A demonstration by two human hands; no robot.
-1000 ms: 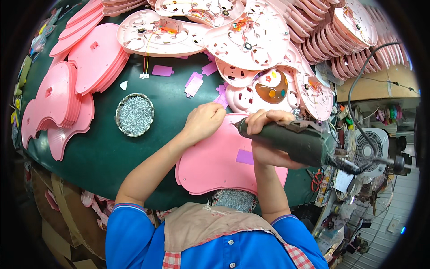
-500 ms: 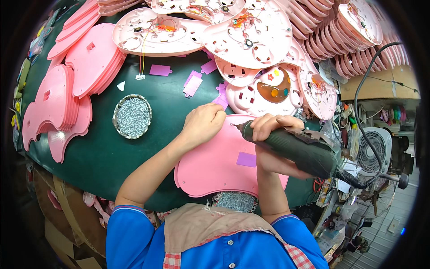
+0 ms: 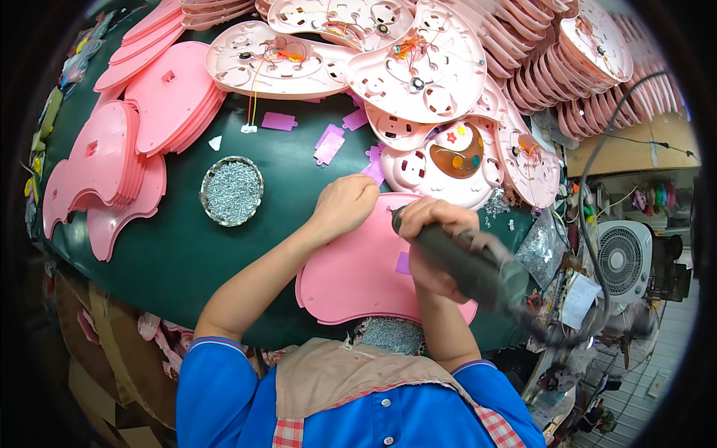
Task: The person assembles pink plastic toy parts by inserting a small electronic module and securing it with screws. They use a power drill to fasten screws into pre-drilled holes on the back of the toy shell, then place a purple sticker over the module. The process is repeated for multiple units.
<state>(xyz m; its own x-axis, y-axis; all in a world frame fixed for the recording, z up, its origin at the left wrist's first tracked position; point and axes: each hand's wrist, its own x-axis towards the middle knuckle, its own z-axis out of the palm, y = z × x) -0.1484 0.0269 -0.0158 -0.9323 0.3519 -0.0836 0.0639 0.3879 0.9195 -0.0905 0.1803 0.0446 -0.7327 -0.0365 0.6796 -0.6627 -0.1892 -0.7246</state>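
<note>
A flat pink plastic panel [image 3: 351, 272] lies on the table before me, with a small purple plate [image 3: 403, 263] on it. My left hand [image 3: 345, 205] is closed at the panel's upper left edge; its fingertips are mostly hidden. In my right hand [image 3: 441, 224] is a dark electric screwdriver [image 3: 467, 263], blurred by motion, fingers wrapped round its body. The tool tilts, its tip at the panel's upper edge by a screw hole, and I cannot tell if they touch. Just beyond stands a pale pink shell [image 3: 407, 172] with a brown crescent window.
Left of my arm is a round bowl [image 3: 261, 196] of small screws; more screws fill a container [image 3: 388, 336] below the panel. Pink panels [image 3: 175, 97] are stacked at left, wired shells [image 3: 280, 60] lie at the back. A cable [image 3: 590, 164] hangs at right near a fan [image 3: 622, 261].
The screwdriver has swung more upright, its rear end moving down and left in my right hand. My left hand stays at the panel's edge. The whole view has shifted slightly.
</note>
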